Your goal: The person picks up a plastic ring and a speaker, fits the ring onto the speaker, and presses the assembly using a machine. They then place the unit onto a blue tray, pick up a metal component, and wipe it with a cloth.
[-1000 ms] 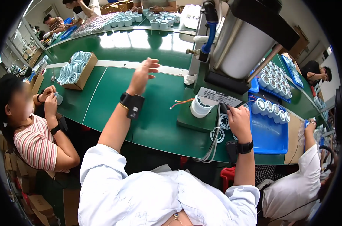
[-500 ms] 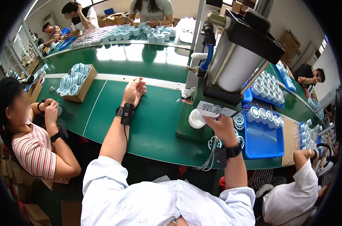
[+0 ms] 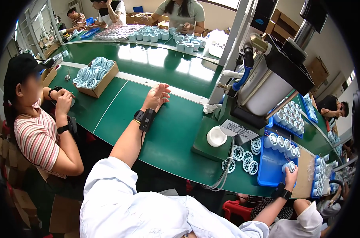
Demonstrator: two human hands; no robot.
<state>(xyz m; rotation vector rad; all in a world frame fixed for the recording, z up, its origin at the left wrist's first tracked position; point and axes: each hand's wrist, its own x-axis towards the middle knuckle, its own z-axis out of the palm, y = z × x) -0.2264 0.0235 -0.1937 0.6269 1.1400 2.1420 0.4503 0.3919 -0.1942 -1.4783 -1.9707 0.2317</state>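
My right hand [image 3: 291, 177] grips a light-blue cylindrical housing [image 3: 288, 167] with a ringed top, over the right side of a blue tray [image 3: 272, 168]. A row of similar housings [image 3: 282, 143] stands along the tray's far end. Above the green table, my left hand [image 3: 157, 96] hovers with loosely curled fingers, slightly apart, and nothing visible in them. Between my hands stands a press [image 3: 253, 87] with a grey cylinder. On its green base sits a white round cup-shaped holder [image 3: 216, 137]. Several loose light-blue rings [image 3: 247, 162] lie between the press and the tray.
A cardboard box [image 3: 104, 83] full of light-blue rings stands at the left, near a person [image 3: 41, 131] in a striped shirt. Grey cables [image 3: 223, 178] hang over the front edge. More housings [image 3: 154, 36] stand on the far table, and others fill a tray [image 3: 289, 119] behind the press.
My right hand has moved from the press's white holder to the blue tray on the right, with a housing in its grip. My left hand stays raised over the table. The view has shifted.
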